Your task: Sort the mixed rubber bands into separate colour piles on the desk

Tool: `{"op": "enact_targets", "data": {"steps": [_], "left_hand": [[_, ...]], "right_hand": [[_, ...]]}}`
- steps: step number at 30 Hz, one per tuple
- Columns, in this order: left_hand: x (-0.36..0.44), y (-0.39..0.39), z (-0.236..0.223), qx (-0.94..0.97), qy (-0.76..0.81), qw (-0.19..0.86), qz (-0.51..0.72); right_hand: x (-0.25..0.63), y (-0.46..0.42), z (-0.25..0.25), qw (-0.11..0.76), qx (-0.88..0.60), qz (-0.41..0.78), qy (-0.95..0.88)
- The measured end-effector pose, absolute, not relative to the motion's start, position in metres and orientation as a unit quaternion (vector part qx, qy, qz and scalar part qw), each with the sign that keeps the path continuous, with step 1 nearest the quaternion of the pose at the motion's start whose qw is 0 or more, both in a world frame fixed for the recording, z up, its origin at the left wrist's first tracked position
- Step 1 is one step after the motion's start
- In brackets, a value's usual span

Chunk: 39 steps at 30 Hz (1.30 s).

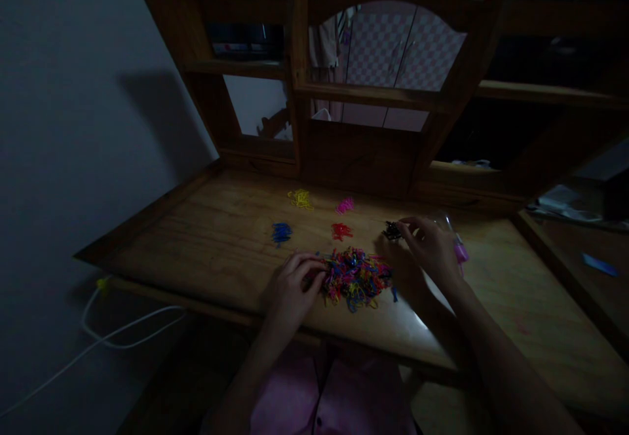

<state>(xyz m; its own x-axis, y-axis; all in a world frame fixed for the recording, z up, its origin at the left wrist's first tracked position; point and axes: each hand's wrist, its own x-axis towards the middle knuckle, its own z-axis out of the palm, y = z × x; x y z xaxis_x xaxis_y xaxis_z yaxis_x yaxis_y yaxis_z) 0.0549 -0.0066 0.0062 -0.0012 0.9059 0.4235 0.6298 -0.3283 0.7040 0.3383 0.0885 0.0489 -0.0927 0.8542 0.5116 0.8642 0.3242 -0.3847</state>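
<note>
A mixed heap of small coloured rubber bands [361, 278] lies near the front edge of the wooden desk. My left hand [297, 281] rests at the heap's left side, fingers curled and fingertips touching the bands; anything pinched there is too small to make out. My right hand [428, 246] is at a small pile of black rubber bands [392, 230], its thumb and finger pinched on black band material at the pile's right edge. Separate piles lie behind the heap: blue bands [282, 232], red bands [341, 230], yellow bands [301, 199] and pink bands [345, 206].
A clear container with a purple part [460, 251] lies behind my right hand, partly hidden by it. The wooden shelf unit [363, 153] rises along the desk's back. A white cable [132, 330] hangs at the left, and a blue flat object [599, 264] lies far right.
</note>
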Motion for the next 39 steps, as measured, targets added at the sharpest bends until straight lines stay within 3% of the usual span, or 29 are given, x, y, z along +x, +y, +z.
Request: {"op": "enact_targets", "data": {"steps": [12,19,24,28,32,35,39], "left_hand": [[0.044,-0.007,0.009,0.651,0.544,0.196,0.492],[0.046,-0.009,0.011,0.616,0.552,0.257,0.499],[0.061,-0.017,0.018,0.607,0.558,0.274,0.494],[0.08,-0.022,0.026,0.638,0.536,0.258,0.489],[0.079,-0.022,0.026,0.627,0.563,0.255,0.475],[0.061,-0.022,0.02,0.642,0.586,0.219,0.444],[0.034,-0.028,0.007,0.67,0.605,0.181,0.39]], "right_hand": [[0.338,0.083,0.058,0.393,-0.586,0.033,-0.708],[0.306,0.058,0.065,0.382,-0.471,0.253,-0.753],[0.276,0.028,0.067,0.321,-0.345,0.36,-0.805],[0.266,0.02,0.065,0.327,-0.289,0.399,-0.806],[0.284,0.036,0.067,0.377,-0.351,0.35,-0.782],[0.311,0.058,0.065,0.395,-0.446,0.237,-0.767],[0.342,0.081,0.054,0.32,-0.557,0.035,-0.766]]}}
